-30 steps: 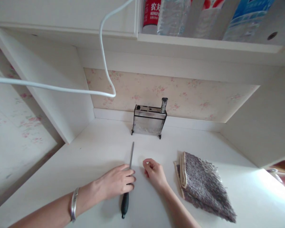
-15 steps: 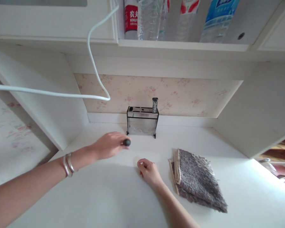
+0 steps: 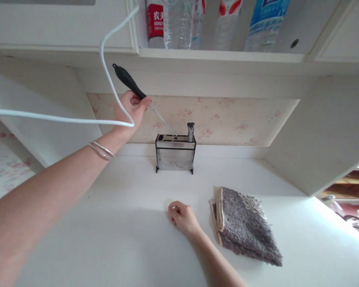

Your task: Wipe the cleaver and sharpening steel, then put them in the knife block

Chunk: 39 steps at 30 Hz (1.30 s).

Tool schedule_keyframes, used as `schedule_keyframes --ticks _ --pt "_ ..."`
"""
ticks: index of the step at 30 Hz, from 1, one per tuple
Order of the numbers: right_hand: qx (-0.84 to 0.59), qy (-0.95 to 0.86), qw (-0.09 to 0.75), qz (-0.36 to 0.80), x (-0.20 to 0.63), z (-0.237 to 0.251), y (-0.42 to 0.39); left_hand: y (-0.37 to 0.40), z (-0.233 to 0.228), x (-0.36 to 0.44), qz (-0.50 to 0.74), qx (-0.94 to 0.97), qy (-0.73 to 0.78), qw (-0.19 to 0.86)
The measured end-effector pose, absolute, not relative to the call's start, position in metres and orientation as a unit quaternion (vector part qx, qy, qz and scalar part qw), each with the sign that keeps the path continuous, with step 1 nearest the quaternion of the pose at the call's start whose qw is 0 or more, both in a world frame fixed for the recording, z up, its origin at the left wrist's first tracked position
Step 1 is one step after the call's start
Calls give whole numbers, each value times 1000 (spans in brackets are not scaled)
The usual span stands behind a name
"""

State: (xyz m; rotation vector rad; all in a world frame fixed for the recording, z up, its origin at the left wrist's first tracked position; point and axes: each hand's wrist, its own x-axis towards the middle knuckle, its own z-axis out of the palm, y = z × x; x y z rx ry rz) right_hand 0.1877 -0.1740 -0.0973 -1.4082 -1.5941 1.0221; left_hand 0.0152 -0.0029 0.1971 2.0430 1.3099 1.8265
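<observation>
My left hand (image 3: 131,109) is raised above the white counter (image 3: 131,223) and grips the black handle of a sharpening steel (image 3: 128,81). The thin rod slants down to the right, its tip at the top slots of a clear knife block (image 3: 175,153) against the back wall. One dark knife handle (image 3: 190,131) sticks up from the block's right end. My right hand (image 3: 182,216) rests loosely curled on the counter in front of the block, holding nothing.
A folded grey towel (image 3: 242,225) lies to the right of my right hand. A white cable (image 3: 107,67) loops down past my left hand. Water bottles (image 3: 179,24) stand on the shelf overhead. Cabinet side panels close in both sides.
My left hand lifted the sharpening steel off the counter, carried it back and up, and turned it tip-down onto the knife block. My right hand stayed put.
</observation>
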Motion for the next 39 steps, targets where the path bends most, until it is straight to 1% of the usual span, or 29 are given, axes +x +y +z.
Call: schedule_keyframes --ticks 4,10,15,22,29,33,39 --pt "-551 -628 383 394 187 -100 -172 19 192 25 603 653 457 29" --pt "-548 -632 384 390 188 -99 -171 35 183 42 556 672 487 45" --pt "-552 -637 377 385 189 -97 -172 33 187 47 508 690 515 30" --pt "-559 -643 366 375 188 -96 -172 42 189 50 492 714 498 6" --pt "-565 -642 359 373 189 -97 -171 59 190 84 481 739 471 -23" --pt "-563 -638 367 376 190 -97 -171 65 166 103 467 741 482 -28" --pt "-558 -628 376 391 191 -98 -170 71 112 106 382 757 530 -22"
